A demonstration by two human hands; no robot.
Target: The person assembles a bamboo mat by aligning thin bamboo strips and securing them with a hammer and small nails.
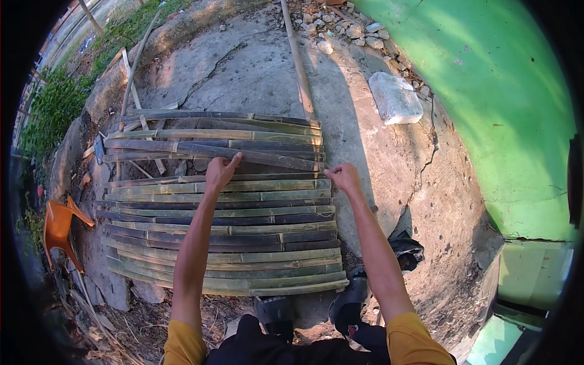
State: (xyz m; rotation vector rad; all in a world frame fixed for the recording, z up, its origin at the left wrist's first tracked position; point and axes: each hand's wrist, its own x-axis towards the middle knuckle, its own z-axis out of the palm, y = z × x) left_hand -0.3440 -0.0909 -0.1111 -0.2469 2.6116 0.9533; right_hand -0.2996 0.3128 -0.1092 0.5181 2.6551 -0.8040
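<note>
Centrally, one mat of bamboo slats [225,231] is laid on concrete. Two hands are recorded: left hand [220,171] and right hand [344,177], each grasping one dark slat [267,159] at mid-frame.

Bamboo slats [225,231] lie side by side on the concrete ground [377,158], crosswise before the person. Left hand [220,172] rests on a slat mid-panel, right hand [344,177] at its right edge. Long pole [298,61] runs away behind; plastic chair [59,228] lies left, sack [395,97] right.
</note>
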